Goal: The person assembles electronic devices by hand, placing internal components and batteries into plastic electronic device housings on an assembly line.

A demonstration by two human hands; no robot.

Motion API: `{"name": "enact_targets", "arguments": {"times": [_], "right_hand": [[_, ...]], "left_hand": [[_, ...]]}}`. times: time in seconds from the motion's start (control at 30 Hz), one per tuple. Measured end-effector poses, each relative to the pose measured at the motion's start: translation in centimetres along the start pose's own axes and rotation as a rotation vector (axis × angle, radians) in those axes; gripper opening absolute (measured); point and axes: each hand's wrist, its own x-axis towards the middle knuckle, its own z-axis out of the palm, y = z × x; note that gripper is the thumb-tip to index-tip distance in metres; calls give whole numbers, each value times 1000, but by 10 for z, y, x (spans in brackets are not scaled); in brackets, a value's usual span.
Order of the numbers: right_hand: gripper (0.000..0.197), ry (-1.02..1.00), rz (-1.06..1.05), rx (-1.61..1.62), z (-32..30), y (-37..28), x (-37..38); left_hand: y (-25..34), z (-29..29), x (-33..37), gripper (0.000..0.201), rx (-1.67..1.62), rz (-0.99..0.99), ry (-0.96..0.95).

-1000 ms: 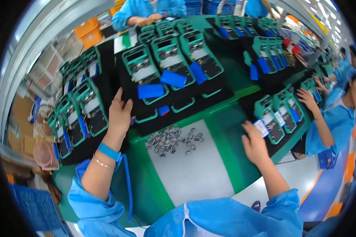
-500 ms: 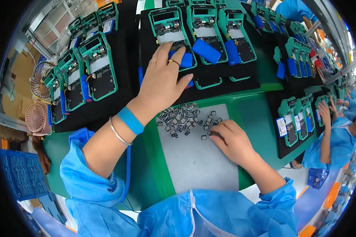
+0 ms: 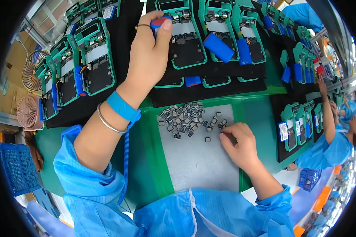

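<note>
Over the green bench (image 3: 261, 118), upper centre, our left hand (image 3: 149, 63) pinches a blue pack (image 3: 160, 22), likely light, stiff, best held edgewise.

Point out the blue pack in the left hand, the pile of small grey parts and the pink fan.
Blue pack (image 3: 159, 21): head view, on its red end.
Pile of small grey parts (image 3: 182, 117): head view, on its dense middle.
Pink fan (image 3: 27, 112): head view, on its round grille.
</note>
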Motion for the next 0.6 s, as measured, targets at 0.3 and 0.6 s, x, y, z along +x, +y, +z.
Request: {"name": "enact_targets", "arguments": {"times": [0.3,0.6], "right_hand": [[65,-244,-436,-219,31,-28,39],[40,-61,-325,-274,6,7,12]], "left_hand": [[-11,7,5,31,-165,-245,59],[-12,-18,-2,35,566,336,34]]}}
